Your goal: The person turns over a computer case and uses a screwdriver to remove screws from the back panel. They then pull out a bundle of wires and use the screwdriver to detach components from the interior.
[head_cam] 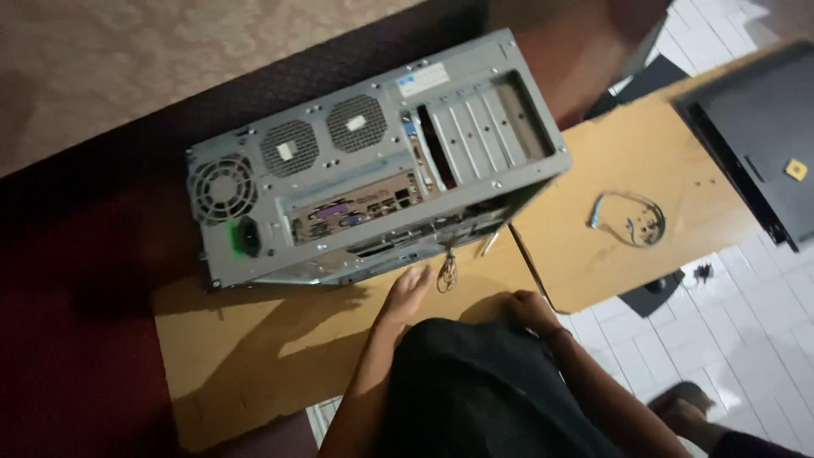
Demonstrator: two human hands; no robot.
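A grey desktop computer case (pixel 373 161) lies on its side on brown cardboard (pixel 254 348), its rear panel with fans and ports facing up. My left hand (pixel 407 293) rests flat on the cardboard just below the case's open side, fingers apart, holding nothing. My right hand (pixel 530 307) presses on the cardboard near its edge, next to a thin dark rod (pixel 530 267); its fingers are partly hidden. A small bundle of wires (pixel 447 271) hangs out of the case between the hands. My dark-clothed knee (pixel 475 390) fills the lower middle.
A coiled cable with a blue plug (pixel 632 219) lies on a second cardboard sheet (pixel 610 161) at right. A black panel (pixel 763 127) lies at far right. White floor tiles (pixel 746 305) show at lower right, a dark red rug (pixel 76 288) at left.
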